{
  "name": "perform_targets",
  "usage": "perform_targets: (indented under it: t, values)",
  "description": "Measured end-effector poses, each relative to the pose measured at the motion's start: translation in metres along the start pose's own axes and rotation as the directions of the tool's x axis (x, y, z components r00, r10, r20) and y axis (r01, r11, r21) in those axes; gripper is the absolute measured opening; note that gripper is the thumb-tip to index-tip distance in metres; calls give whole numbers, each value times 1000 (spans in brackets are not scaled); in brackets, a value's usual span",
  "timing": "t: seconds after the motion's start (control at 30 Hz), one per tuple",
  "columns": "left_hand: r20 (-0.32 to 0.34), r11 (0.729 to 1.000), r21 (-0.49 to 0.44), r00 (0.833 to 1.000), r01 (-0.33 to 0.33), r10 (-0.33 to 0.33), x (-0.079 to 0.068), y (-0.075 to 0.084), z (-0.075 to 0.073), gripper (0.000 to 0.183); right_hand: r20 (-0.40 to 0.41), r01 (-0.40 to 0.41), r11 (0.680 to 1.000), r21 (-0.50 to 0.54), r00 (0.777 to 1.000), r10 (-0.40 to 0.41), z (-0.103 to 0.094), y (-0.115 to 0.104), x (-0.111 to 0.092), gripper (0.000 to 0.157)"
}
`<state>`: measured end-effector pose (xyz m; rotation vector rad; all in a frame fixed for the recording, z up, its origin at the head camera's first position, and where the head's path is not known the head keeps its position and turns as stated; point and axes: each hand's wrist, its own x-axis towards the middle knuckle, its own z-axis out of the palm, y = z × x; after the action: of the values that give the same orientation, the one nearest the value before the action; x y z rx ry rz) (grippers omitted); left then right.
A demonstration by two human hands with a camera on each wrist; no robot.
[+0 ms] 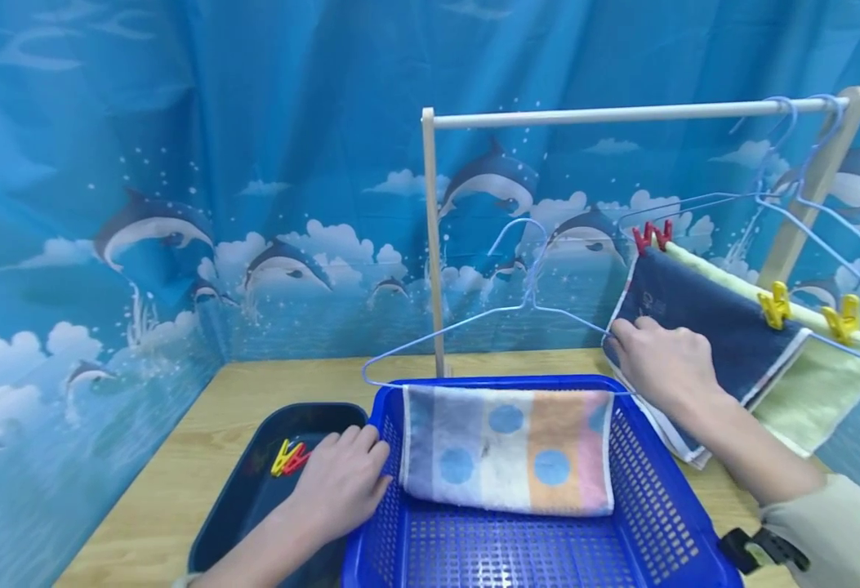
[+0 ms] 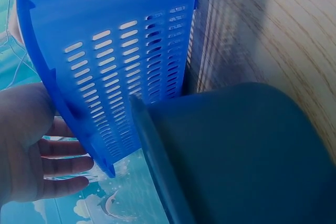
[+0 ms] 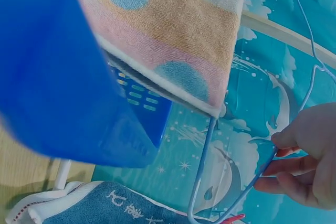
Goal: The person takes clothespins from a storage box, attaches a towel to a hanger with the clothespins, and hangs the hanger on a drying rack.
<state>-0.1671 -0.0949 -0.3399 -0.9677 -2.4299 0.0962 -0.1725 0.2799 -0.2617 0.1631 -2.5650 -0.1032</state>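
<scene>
A pale blue wire hanger (image 1: 529, 296) stands upright over the blue plastic basket (image 1: 665, 482). Draped across its bottom bar is a folded towel (image 1: 506, 457) with coloured stripes and blue dots. With thumb and fingers, my right hand (image 1: 665, 363) pinches the hanger's right arm wire, as the right wrist view shows. At the basket's left rim is my left hand (image 1: 345, 478), its fingers loosely extended along the rim in the left wrist view. Close beside it, yellow and red clothespins (image 1: 290, 459) lie in a dark tray (image 1: 216, 523).
Behind stands a wooden rack with a white rail (image 1: 621, 113). Hangers on its right end carry a navy towel (image 1: 701, 318) and a pale yellow towel (image 1: 804, 412), held by red clips (image 1: 652, 237) and yellow clips (image 1: 775, 306). A dolphin-print curtain (image 1: 312, 163) backs the wooden table (image 1: 158, 482).
</scene>
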Motion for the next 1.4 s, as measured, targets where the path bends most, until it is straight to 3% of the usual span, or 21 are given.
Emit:
perform_targets:
  t: [0.13,0.27,0.67,0.83,1.03,1.27,1.4]
  values:
    - [6,1000,-1,1000,1,-1,1,0,0,25,-55,6,1000,10,998,-5,-3,3,-3,12]
    - [-14,1000,1,1000,-4,4,1,-3,-1,26,-49,3,1000,11,999,-2,-8,4,-6,11]
    - [-94,998,20,994,63,-61,-5,-21,-13,28,-129,19,1000,19,992,-16,-6,-1,-12,8]
    - [-30,990,20,990,141,-141,-11,-32,-18,25,-172,33,999,16,985,-29,-5,0,-13,8]
    - [70,966,-14,964,257,-255,-20,-48,-21,24,-139,6,999,32,990,-2,-10,2,-13,7]
    - [129,946,-38,940,322,-315,-21,-71,-18,27,-140,-45,998,43,989,51,-21,8,-11,9]
    - [229,927,-46,907,372,-353,-20,-84,-17,26,-130,-81,995,65,988,89,-28,10,-12,8]
